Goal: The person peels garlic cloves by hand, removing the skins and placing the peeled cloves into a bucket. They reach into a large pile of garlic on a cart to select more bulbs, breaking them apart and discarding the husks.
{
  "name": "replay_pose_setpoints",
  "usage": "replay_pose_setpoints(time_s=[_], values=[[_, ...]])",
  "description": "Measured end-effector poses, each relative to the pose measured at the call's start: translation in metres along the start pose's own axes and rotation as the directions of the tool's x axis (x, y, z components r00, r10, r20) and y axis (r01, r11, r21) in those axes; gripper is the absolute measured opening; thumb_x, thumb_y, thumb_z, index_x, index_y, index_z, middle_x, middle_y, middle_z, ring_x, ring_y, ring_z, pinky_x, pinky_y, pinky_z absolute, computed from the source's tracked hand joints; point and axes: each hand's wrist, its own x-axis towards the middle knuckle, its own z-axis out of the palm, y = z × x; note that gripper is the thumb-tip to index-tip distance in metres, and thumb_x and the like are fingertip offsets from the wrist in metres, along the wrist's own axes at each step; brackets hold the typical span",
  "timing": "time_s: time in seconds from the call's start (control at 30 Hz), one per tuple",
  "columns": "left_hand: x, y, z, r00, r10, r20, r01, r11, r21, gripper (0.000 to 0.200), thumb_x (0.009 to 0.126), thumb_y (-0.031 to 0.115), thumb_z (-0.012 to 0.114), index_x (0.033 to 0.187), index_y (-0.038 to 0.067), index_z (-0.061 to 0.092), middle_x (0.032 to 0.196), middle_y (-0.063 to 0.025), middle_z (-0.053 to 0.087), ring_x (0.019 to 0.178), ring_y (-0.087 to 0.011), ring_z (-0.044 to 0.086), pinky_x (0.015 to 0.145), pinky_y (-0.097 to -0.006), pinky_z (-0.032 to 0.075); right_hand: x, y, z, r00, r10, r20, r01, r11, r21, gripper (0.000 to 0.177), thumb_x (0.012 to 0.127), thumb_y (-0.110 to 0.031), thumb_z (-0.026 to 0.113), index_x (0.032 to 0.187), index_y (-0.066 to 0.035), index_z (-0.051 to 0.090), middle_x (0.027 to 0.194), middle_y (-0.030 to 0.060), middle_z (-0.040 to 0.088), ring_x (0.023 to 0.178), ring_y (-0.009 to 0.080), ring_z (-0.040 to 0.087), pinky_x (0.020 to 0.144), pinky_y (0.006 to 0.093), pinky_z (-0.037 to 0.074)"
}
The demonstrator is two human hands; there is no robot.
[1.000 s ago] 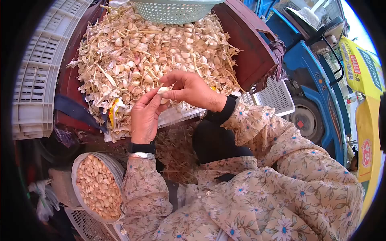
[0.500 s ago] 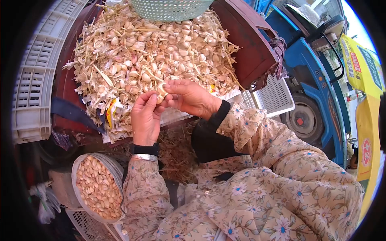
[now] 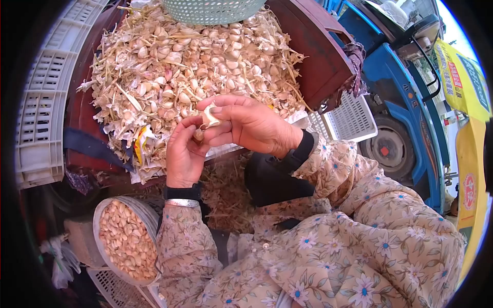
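Both hands meet over the near edge of a heap of garlic cloves and papery husks (image 3: 205, 61). My right hand (image 3: 257, 126) is closed, thumb and fingers pinching a pale piece of garlic with skin (image 3: 210, 116). Just below it, my left hand (image 3: 185, 156) holds a small garlic clove (image 3: 198, 134) between thumb and fingertips. The fingers of the two hands overlap in this view. Down to the left, a white bucket (image 3: 152, 219) is filled with peeled-looking garlic cloves (image 3: 127, 238).
A pale green basket (image 3: 215, 13) rests at the heap's far side. White plastic crates stand at the left (image 3: 43, 113) and right (image 3: 353, 117). The heap lies on a dark red surface (image 3: 318, 61). Beyond is a blue vehicle (image 3: 405, 118); a plastic bag (image 3: 62, 262) hangs lower left.
My hands have drawn slightly apart from one shared garlic piece. The right now holds the pale piece higher, turned more back-up, while the left keeps a clove just below.
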Motion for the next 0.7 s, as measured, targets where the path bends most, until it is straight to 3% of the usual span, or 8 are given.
replay_pose_setpoints(time_s=[0.1, 0.17, 0.23, 0.27, 0.37, 0.4, 0.57, 0.7], values=[[-0.001, 0.002, -0.004, 0.999, -0.038, 0.037, 0.039, 0.999, -0.031, 0.023, 0.09, 0.023, 0.052, 0.102, 0.003, 0.057, 0.086, -0.0031, 0.06, 0.067, -0.0084, 0.052, 0.051, -0.0204, 0.038, 0.001, 0.002, 0.006, 0.998, -0.043, -0.041, 0.035, 0.982, -0.185, 0.023, 0.088, -0.012, 0.055, 0.108, 0.0, 0.054, 0.092, 0.0082, 0.062, 0.07, 0.0143, 0.061, 0.064, 0.0261, 0.05], [0.0, 0.003, -0.006, 0.984, -0.043, 0.174, 0.04, 0.999, 0.023, 0.026, 0.09, 0.022, 0.053, 0.107, 0.002, 0.056, 0.085, -0.0014, 0.059, 0.062, -0.0065, 0.049, 0.048, -0.0184, 0.035, 0.006, 0.007, -0.004, 0.984, -0.144, -0.104, 0.093, 0.915, -0.392, 0.022, 0.087, -0.013, 0.058, 0.105, 0.0, 0.055, 0.089, 0.0067, 0.062, 0.065, 0.0114, 0.059, 0.059, 0.0234, 0.047], [-0.001, 0.002, -0.008, 0.952, -0.052, 0.302, 0.033, 0.997, 0.071, 0.029, 0.09, 0.021, 0.054, 0.112, 0.002, 0.055, 0.083, 0.0002, 0.058, 0.057, -0.0047, 0.047, 0.045, -0.0163, 0.032, 0.006, 0.007, -0.01, 0.985, -0.121, -0.126, 0.054, 0.896, -0.441, 0.019, 0.085, -0.014, 0.061, 0.099, -0.001, 0.058, 0.082, 0.0046, 0.061, 0.061, 0.0089, 0.056, 0.056, 0.0215, 0.044], [-0.002, 0.001, -0.008, 0.961, -0.056, 0.272, 0.029, 0.994, 0.102, 0.03, 0.09, 0.02, 0.055, 0.114, 0.001, 0.054, 0.083, 0.0004, 0.058, 0.056, -0.0041, 0.046, 0.044, -0.0156, 0.032, 0.004, 0.007, -0.011, 0.984, -0.111, -0.139, 0.034, 0.886, -0.463, 0.018, 0.085, -0.014, 0.062, 0.096, -0.001, 0.059, 0.079, 0.0035, 0.061, 0.059, 0.0076, 0.055, 0.054, 0.0205, 0.042], [-0.008, 0.002, 0.001, 0.977, -0.067, 0.203, 0.022, 0.976, 0.215, 0.033, 0.089, 0.016, 0.057, 0.118, 0.001, 0.051, 0.081, 0.001, 0.056, 0.054, -0.0026, 0.045, 0.041, -0.0138, 0.03, -0.001, -0.002, -0.007, 0.969, -0.032, -0.246, -0.09, 0.877, -0.472, 0.014, 0.083, -0.015, 0.065, 0.087, -0.002, 0.061, 0.069, 0.0003, 0.059, 0.056, 0.0068, 0.053, 0.053, 0.0209, 0.042], [-0.012, 0.004, 0.005, 0.978, -0.074, 0.196, 0.021, 0.966, 0.259, 0.034, 0.088, 0.016, 0.057, 0.118, 0.001, 0.051, 0.08, 0.0012, 0.056, 0.054, -0.0022, 0.044, 0.041, -0.0135, 0.03, -0.003, -0.001, -0.007, 0.971, -0.054, -0.231, -0.063, 0.88, -0.47, 0.015, 0.083, -0.016, 0.066, 0.08, -0.002, 0.062, 0.063, -0.0001, 0.058, 0.055, 0.0071, 0.053, 0.052, 0.0205, 0.042], [-0.028, 0.002, 0.017, 0.976, -0.108, 0.188, 0.062, 0.97, 0.237, 0.034, 0.088, 0.012, 0.056, 0.119, 0.0, 0.049, 0.08, 0.0006, 0.056, 0.053, -0.0013, 0.043, 0.039, -0.0128, 0.03, -0.006, 0.014, -0.014, 0.967, -0.096, -0.235, -0.009, 0.913, -0.408, 0.015, 0.084, -0.017, 0.064, 0.087, -0.003, 0.059, 0.074, 0.0022, 0.061, 0.059, 0.0089, 0.057, 0.053, 0.0208, 0.045], [-0.066, 0.03, 0.043, 0.972, -0.096, 0.215, 0.057, 0.981, 0.183, 0.036, 0.09, 0.017, 0.055, 0.119, -0.002, 0.046, 0.08, -0.0079, 0.057, 0.052, -0.003, 0.043, 0.042, -0.0125, 0.031, -0.007, -0.004, -0.02, 0.955, -0.128, -0.266, 0.072, 0.975, -0.212, 0.016, 0.086, -0.019, 0.061, 0.088, -0.004, 0.056, 0.079, 0.0045, 0.06, 0.061, 0.0107, 0.06, 0.053, 0.0225, 0.048]])
